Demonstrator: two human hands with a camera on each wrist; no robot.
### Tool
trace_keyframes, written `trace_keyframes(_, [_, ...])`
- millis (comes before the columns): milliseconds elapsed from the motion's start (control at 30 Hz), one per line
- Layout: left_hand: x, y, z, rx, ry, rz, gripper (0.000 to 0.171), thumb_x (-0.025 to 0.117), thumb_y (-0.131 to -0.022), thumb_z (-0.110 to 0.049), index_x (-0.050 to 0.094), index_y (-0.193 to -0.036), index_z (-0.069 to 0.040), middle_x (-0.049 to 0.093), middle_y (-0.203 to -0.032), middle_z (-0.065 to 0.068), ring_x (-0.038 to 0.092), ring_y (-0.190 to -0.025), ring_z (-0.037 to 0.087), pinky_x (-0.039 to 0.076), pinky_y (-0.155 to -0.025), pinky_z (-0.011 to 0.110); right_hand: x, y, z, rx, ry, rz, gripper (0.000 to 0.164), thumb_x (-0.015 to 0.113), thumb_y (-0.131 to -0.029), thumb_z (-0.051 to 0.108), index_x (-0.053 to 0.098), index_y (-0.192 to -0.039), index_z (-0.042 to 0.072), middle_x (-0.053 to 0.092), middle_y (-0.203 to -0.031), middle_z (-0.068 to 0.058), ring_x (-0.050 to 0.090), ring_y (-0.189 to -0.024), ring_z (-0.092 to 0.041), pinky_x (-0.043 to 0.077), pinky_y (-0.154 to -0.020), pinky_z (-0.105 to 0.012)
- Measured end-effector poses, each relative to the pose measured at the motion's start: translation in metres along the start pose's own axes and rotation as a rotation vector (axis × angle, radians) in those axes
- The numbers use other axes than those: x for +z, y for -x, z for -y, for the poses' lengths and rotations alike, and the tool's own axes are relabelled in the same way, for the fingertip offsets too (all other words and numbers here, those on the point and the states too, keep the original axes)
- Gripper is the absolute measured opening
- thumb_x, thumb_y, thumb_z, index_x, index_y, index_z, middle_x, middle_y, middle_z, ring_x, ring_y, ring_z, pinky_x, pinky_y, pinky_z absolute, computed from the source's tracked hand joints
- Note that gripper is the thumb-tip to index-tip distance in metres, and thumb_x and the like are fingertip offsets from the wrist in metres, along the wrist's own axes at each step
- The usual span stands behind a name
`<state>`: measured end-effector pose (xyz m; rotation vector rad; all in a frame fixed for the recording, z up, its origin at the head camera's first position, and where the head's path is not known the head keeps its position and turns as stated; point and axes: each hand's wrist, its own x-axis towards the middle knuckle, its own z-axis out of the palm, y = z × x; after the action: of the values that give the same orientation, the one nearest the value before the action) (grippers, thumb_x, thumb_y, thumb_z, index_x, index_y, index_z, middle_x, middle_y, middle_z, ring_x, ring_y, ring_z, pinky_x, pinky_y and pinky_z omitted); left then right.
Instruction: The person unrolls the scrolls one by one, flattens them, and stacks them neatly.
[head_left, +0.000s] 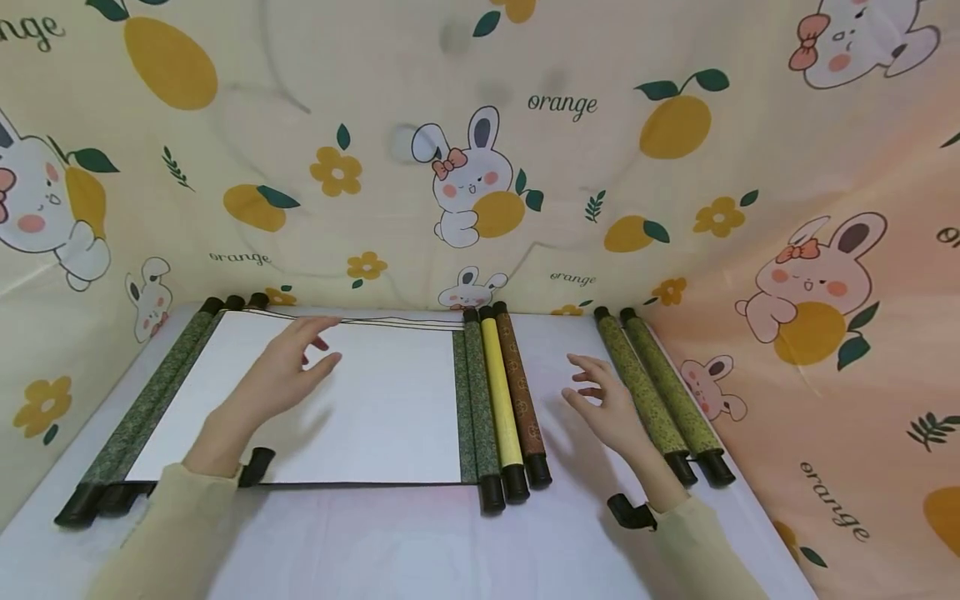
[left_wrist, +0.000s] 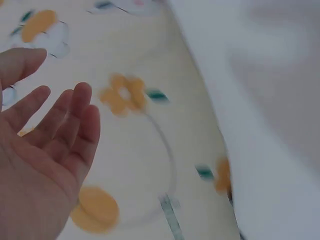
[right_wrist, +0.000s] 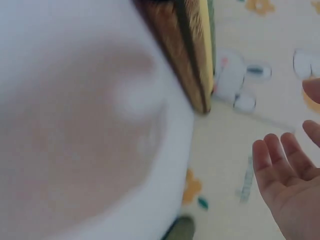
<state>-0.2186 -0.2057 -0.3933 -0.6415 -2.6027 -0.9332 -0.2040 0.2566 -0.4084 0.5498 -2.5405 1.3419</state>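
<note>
My left hand (head_left: 288,367) hovers over a white sheet (head_left: 382,408), part of a partly unrolled scroll, its fingers loosely bent and holding nothing. Green rolls (head_left: 153,400) with black end knobs border the sheet on the left, and another green roll (head_left: 482,417) on the right. Beside that lie a yellow scroll (head_left: 502,392) and a brown patterned scroll (head_left: 522,392). Between these and two olive scrolls, my right hand (head_left: 607,408) is raised above the table, fingers relaxed, gripping nothing. The wrist views show both palms bare.
The two olive scrolls, a left one (head_left: 641,387) and a right one (head_left: 675,392), lie along the right side of the white table (head_left: 360,542). A cloth curtain (head_left: 390,150) printed with rabbits and oranges stands behind and at both sides.
</note>
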Motion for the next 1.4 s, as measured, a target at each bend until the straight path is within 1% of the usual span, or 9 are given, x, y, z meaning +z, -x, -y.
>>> trace_keyframes(133, [0.028, -0.022, -0.031, 0.033, 0.103, -0.082, 0.051, 0.065, -0.089, -0.012, 0.047, -0.137, -0.012, 0.051, -0.13, 0.009, 0.059, -0.093, 0.023, 0.047, -0.068, 0.04, -0.023, 0.011, -0.011, 0.041, 0.043, -0.074, 0.051, 0.064, -0.088, -0.001, 0.048, -0.136, 0.001, 0.046, -0.13, -0.024, 0.052, -0.105, -0.033, 0.05, -0.083, -0.027])
trace_keyframes(233, [0.052, -0.036, -0.052, 0.053, 0.155, -0.11, 0.049, 0.065, -0.089, -0.013, 0.049, -0.136, -0.013, 0.051, -0.13, 0.006, 0.06, -0.092, 0.02, 0.047, -0.067, 0.037, -0.041, 0.016, -0.036, 0.09, 0.107, -0.122, 0.051, 0.064, -0.089, 0.004, 0.049, -0.137, 0.005, 0.046, -0.131, -0.021, 0.052, -0.105, -0.024, 0.045, -0.079, -0.013])
trace_keyframes(400, [0.091, -0.054, -0.086, 0.037, 0.283, -0.08, 0.048, 0.063, -0.09, -0.016, 0.048, -0.136, -0.012, 0.052, -0.127, 0.003, 0.059, -0.09, 0.015, 0.046, -0.064, 0.029, -0.071, 0.022, -0.081, 0.138, 0.195, -0.182, 0.049, 0.064, -0.09, 0.009, 0.049, -0.137, 0.008, 0.048, -0.13, -0.018, 0.05, -0.101, -0.004, 0.04, -0.076, -0.007])
trace_keyframes(533, [0.124, -0.065, -0.115, 0.004, 0.417, -0.059, 0.048, 0.061, -0.091, -0.014, 0.048, -0.136, -0.012, 0.052, -0.123, 0.003, 0.057, -0.09, 0.013, 0.048, -0.064, 0.027, -0.095, 0.022, -0.104, 0.128, 0.265, -0.214, 0.047, 0.063, -0.089, 0.007, 0.052, -0.134, 0.003, 0.051, -0.125, -0.019, 0.047, -0.095, -0.003, 0.039, -0.073, -0.007])
trace_keyframes(667, [0.157, -0.074, -0.141, -0.036, 0.467, -0.012, 0.049, 0.06, -0.091, -0.016, 0.046, -0.138, -0.015, 0.052, -0.123, 0.003, 0.056, -0.09, 0.012, 0.048, -0.071, 0.027, -0.114, 0.022, -0.12, 0.144, 0.343, -0.191, 0.046, 0.063, -0.089, 0.01, 0.052, -0.134, 0.002, 0.051, -0.125, -0.022, 0.051, -0.099, -0.022, 0.041, -0.073, -0.015])
trace_keyframes(767, [0.179, -0.079, -0.161, -0.064, 0.46, 0.039, 0.049, 0.058, -0.092, -0.02, 0.045, -0.139, -0.018, 0.051, -0.124, 0.002, 0.055, -0.09, 0.011, 0.047, -0.071, 0.026, -0.122, 0.022, -0.125, 0.177, 0.369, -0.158, 0.048, 0.064, -0.089, 0.01, 0.05, -0.135, 0.001, 0.05, -0.124, -0.027, 0.05, -0.101, -0.038, 0.044, -0.077, -0.033])
trace_keyframes(900, [0.21, -0.085, -0.185, -0.105, 0.459, 0.084, 0.049, 0.058, -0.093, -0.024, 0.045, -0.139, -0.02, 0.051, -0.125, 0.0, 0.057, -0.092, 0.013, 0.046, -0.068, 0.023, -0.128, 0.023, -0.128, 0.243, 0.387, -0.111, 0.053, 0.064, -0.089, 0.011, 0.045, -0.138, -0.001, 0.043, -0.128, -0.032, 0.046, -0.104, -0.044, 0.04, -0.076, -0.052])
trace_keyframes(1167, [0.275, -0.104, -0.22, -0.182, 0.474, 0.096, 0.049, 0.06, -0.092, -0.033, 0.047, -0.138, -0.023, 0.045, -0.133, -0.001, 0.056, -0.1, 0.016, 0.043, -0.066, 0.021, -0.134, 0.016, -0.14, 0.333, 0.42, 0.015, 0.063, 0.059, -0.093, 0.026, 0.034, -0.143, -0.004, 0.03, -0.14, -0.038, 0.037, -0.118, -0.054, 0.036, -0.085, -0.063])
trace_keyframes(1400, [0.32, -0.113, -0.235, -0.228, 0.476, 0.118, 0.048, 0.062, -0.091, -0.031, 0.05, -0.136, -0.021, 0.044, -0.134, -0.001, 0.054, -0.102, 0.009, 0.045, -0.078, 0.021, -0.135, 0.019, -0.148, 0.398, 0.417, 0.081, 0.062, 0.049, -0.098, 0.029, 0.028, -0.146, -0.005, 0.021, -0.145, -0.037, 0.039, -0.117, -0.056, 0.039, -0.087, -0.064])
